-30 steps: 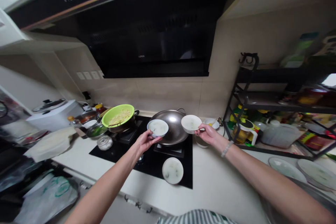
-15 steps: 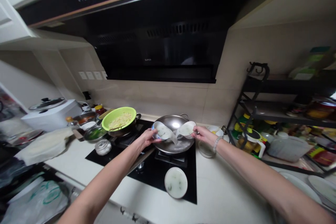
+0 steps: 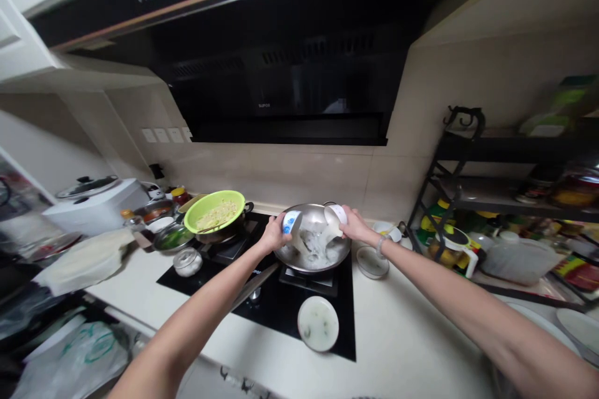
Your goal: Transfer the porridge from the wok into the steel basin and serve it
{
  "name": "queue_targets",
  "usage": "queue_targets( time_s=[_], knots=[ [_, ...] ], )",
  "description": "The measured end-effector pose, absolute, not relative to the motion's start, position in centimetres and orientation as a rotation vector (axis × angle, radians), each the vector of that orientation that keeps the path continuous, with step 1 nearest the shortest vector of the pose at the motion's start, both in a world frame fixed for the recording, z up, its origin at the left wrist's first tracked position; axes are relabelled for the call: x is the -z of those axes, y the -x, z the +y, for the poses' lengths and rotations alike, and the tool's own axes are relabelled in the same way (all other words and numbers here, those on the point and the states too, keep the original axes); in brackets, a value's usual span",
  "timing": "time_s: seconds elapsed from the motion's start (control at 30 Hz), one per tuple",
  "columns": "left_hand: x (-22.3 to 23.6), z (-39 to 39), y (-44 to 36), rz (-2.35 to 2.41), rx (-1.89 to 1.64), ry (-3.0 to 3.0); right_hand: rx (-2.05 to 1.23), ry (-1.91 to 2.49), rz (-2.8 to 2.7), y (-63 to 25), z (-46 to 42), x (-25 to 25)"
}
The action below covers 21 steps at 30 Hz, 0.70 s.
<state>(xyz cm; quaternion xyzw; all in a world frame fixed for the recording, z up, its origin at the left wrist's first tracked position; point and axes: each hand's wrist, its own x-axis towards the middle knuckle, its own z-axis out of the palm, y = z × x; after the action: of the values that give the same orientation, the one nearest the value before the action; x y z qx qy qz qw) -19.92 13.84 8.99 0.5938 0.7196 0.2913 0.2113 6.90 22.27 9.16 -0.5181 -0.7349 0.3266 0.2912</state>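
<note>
Over a steel wok point(image 3: 314, 213) on the stove, my left hand point(image 3: 275, 234) grips a small white bowl with a blue pattern point(image 3: 291, 222), tipped steeply to the right. Opposite it, my right hand point(image 3: 353, 223) holds a second white bowl point(image 3: 337, 214), tipped to the left. Cloudy liquid pours from both bowls and splashes together in the wok. Below, on the black glass cooktop point(image 3: 281, 308), a third bowl of pale liquid with green bits point(image 3: 318, 324) stands upright.
Left of the wok, a lime-green basin of pale shreds point(image 3: 216, 212) with chopsticks rests on a pot. A glass jar of white stuff point(image 3: 188, 262) stands in front. To the right are a glass dish point(image 3: 373, 262) and a black rack point(image 3: 449, 193). A range hood point(image 3: 281, 75) hangs above.
Both bowls have tilted much further, so their outsides now show. The pour has grown from thin streams into a heavy, splashing flow. The third bowl stays put.
</note>
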Motion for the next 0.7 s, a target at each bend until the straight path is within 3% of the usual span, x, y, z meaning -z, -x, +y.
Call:
queue_targets(
  time_s=[0.23, 0.4, 0.5, 0.7],
  knots=[
    [-9.6, 11.9, 18.3, 1.965, -0.471, -2.286, -0.263, 1.072, -2.572, -7.0, 20.3, -8.8],
    [-10.1, 10.6, 17.5, 1.932, -0.349, -2.424, -0.091, 1.091, -2.628, -6.7, 19.7, -9.1],
    [-10.3, 10.2, 17.3, 1.835, -0.496, -2.325, -0.103, 1.116, -2.617, -6.8, 19.4, -9.6],
    [-10.4, 10.1, 17.1, 1.563, -1.142, -1.591, -0.186, 1.158, -2.593, -6.9, 18.9, -10.2]
  ],
)
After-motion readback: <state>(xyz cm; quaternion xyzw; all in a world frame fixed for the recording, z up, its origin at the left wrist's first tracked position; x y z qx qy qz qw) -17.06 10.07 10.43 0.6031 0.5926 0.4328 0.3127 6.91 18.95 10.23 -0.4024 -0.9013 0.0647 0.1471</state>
